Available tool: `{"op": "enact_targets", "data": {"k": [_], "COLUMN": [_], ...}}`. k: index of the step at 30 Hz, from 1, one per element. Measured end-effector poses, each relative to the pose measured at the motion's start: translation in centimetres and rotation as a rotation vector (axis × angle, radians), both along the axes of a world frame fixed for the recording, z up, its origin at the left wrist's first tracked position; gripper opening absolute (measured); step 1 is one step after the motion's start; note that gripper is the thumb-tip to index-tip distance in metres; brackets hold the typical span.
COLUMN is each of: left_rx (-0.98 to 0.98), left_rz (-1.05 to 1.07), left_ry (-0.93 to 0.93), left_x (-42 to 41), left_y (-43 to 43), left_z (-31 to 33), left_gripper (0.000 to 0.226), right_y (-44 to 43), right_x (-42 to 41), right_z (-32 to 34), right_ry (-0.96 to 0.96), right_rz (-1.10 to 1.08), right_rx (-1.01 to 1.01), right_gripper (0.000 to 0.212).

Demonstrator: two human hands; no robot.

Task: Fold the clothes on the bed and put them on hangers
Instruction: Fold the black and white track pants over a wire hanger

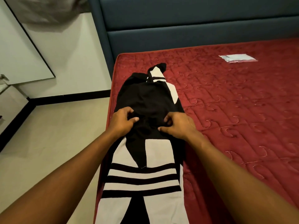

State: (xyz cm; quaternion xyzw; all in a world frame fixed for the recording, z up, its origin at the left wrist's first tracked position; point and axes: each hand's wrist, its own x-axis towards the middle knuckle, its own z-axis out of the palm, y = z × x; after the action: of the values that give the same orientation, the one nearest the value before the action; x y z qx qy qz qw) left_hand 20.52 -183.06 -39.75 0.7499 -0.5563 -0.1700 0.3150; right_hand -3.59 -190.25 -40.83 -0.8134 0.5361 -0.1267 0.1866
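A: Quick one. Where's the top point(145, 97)?

B: It's laid out long along the left edge of the mattress point(242, 110). The near end is at you, and the far end, with a black-and-white flap, points at the headboard point(194, 21). The sides look already folded in, so it's a narrow strip.

A: And the hands?

B: Your left hand point(123, 122) is on the middle of the top, left side. Its fingers are curled, and thumb and fingertips pinch black cloth. Your right hand point(178, 125) mirrors it on the right side, fingers curled in and thumb out along the cloth, also pinching some. Neither is spread flat.

A: Why hold it there?

B: My guess is you're gripping at the mid-line so both sides lift evenly and the top folds in half across its length. Two matched pinch points should keep the crease straight.

A: Hangers?

B: None in view. Hanging isn't done yet; I'd call this the folding stage.

A: Anything else?

B: There's a flat plastic packet point(237, 58) far right on the mattress, well apart from the top. Pale floor point(56, 135) is on the left.
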Motion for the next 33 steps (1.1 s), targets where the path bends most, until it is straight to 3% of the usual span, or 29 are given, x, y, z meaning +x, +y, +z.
{"op": "enact_targets", "data": {"k": [3,6,9,13,15,17,20,22,24,29,33], "left_rx": [-0.075,-0.16,-0.066,0.059,0.076,0.096,0.06,-0.015,-0.074,-0.228,-0.272], "left_rz": [-0.04,0.019,0.022,-0.164,-0.26,-0.337,-0.4,-0.433,-0.457,-0.337,-0.276], "left_ry": [0.067,0.092,0.078,-0.03,-0.137,-0.303,-0.541,-0.641,-0.7,-0.531,-0.342], "left_x": [0.6,0.9,1.5,2.0,2.5,3.2,4.1,4.1,4.1,3.9,3.7], "left_y": [-0.2,-2.3,-4.2,-3.2,-2.7,-2.6,-2.9,-3.2,-3.6,-5.1,-6.4], "left_z": [0.5,1.3,2.0,2.3,2.2,1.9,1.1,1.0,0.9,1.9,3.7], "left_gripper": [0.012,0.014,0.017,0.053,0.06,0.054,0.05,0.031,0.021,0.024,0.011], "right_y": [-0.7,-2.1,-2.8,-2.7,-3.1,-3.5,-3.2,-2.7,-1.8,1.3,2.6], "right_x": [0.2,1.3,2.7,4.2,5.3,6.3,6.8,6.5,6.4,6.4,7.4], "right_z": [0.4,1.5,1.9,0.6,-0.1,-0.7,-1.6,-1.8,-1.9,-1.1,-1.4], "right_ry": [-0.188,-0.409,-0.333,-0.24,-0.155,-0.034,-0.19,-0.314,-0.328,-0.287,-0.11], "right_rz": [0.046,-0.093,-0.16,-0.059,0.06,0.138,0.081,0.005,-0.036,0.112,0.301], "right_rx": [0.043,-0.048,-0.053,-0.072,-0.073,-0.155,-0.29,-0.334,-0.366,-0.588,-0.499], "right_gripper": [0.007,0.006,0.004,0.061,0.076,0.061,0.023,0.016,0.022,0.023,0.036]}}
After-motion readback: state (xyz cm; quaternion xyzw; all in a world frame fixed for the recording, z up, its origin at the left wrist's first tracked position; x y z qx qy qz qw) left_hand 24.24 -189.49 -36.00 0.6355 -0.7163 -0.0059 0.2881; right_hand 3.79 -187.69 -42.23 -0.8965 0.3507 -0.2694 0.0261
